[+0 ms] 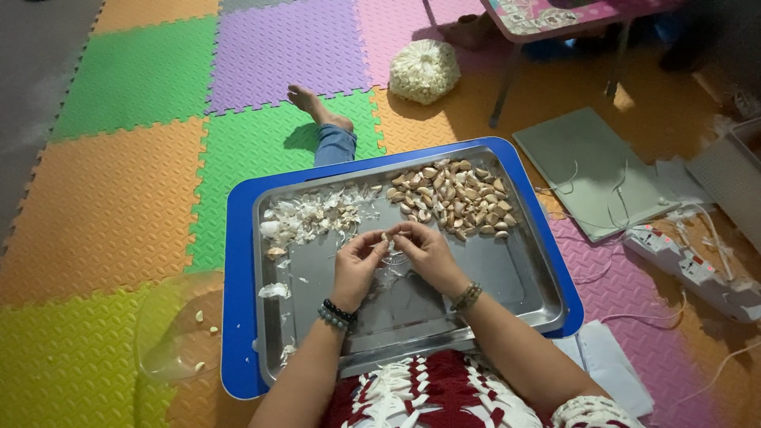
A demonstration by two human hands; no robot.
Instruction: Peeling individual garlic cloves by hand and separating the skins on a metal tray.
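At the bottom centre of the frame, a red and white crocheted garment (428, 392) lies nearest, and two forearms rise from it toward the middle. The left hand (357, 261) and right hand (428, 250) meet over one steel tray (523, 277), fingertips pinched together on a single garlic clove (386, 236) held just above the tray's middle. Each wrist wears beaded bracelets: two on the left, at least one on the right. The tray holds two heaps: unpeeled cloves (456, 198), too many to count, at its upper right, and papery white skins (313, 215) at its upper left, with the lower half mostly bare metal. The tray sits on one blue board (238, 317), whose rim shows all round. At lower left, one clear bowl (170, 333) touching the board holds about three peeled cloves. One mesh bag of garlic (425, 71) rests well apart at top centre. One bare foot (313, 103) stretches above the board. A power strip (694, 269) and white cords crowd the right edge; the foam mats to the left lie open.
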